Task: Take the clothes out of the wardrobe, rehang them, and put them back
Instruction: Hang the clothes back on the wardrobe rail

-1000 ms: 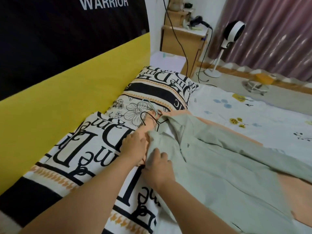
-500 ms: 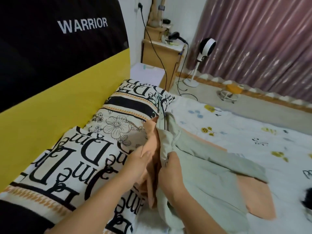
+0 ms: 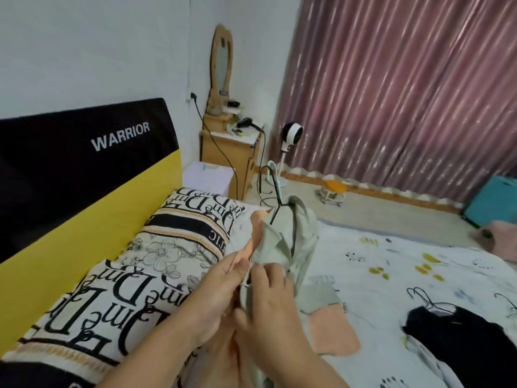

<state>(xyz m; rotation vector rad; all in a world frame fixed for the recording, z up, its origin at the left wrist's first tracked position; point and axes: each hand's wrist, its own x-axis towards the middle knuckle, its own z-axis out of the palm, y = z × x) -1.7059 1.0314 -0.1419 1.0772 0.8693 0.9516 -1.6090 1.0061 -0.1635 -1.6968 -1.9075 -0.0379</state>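
A pale green shirt point(image 3: 302, 236) on a black hanger point(image 3: 275, 197) stands lifted upright above the bed, with a peach garment point(image 3: 333, 334) under and behind it. My left hand point(image 3: 221, 289) pinches the front edge of the two garments from the left. My right hand point(image 3: 268, 298) grips the green shirt's front just beside it. The hanger hooks stick up above the collar. A black garment point(image 3: 461, 340) lies flat on the bed at the right.
A printed pillow point(image 3: 156, 264) lies against the yellow and black headboard point(image 3: 84, 177). Beyond the bed sheet point(image 3: 391, 261) are a wooden nightstand point(image 3: 229, 152), a white fan point(image 3: 291, 135), a small stool point(image 3: 333, 189), a teal case point(image 3: 492, 203) and pink curtains point(image 3: 405, 79).
Both hands have raised the shirt and peach garment from lying flat on the bed to hanging upright by the hangers. The view tilted up and right, bringing the black garment into sight.
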